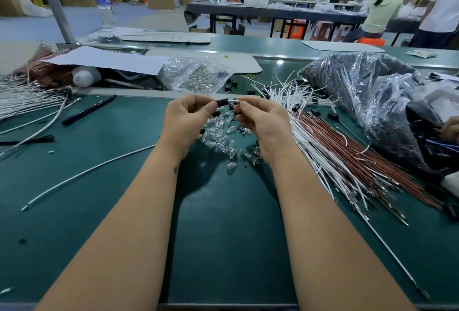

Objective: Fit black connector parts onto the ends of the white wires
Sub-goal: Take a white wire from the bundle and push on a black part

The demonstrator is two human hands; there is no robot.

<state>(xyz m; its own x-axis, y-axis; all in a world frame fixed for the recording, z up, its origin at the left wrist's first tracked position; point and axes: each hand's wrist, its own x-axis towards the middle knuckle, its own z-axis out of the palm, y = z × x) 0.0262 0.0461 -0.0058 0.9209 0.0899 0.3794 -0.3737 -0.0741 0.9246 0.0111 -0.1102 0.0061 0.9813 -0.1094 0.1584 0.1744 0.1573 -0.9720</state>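
Both hands are raised over the middle of the green table. My left hand pinches a small black connector between thumb and fingertips. My right hand pinches a white wire whose short visible end meets the connector's right side; the rest of that wire is hidden by my fingers. A bundle of white wires fans out to the right of my right hand, with red-brown wires beside it. Loose black connectors lie scattered near the wire ends.
Small clear bulbs litter the table under my hands. A clear bag of bulbs sits behind, a large plastic bag of black parts at right. A black pen and loose white wires lie at left. Another person's hand shows at the right edge.
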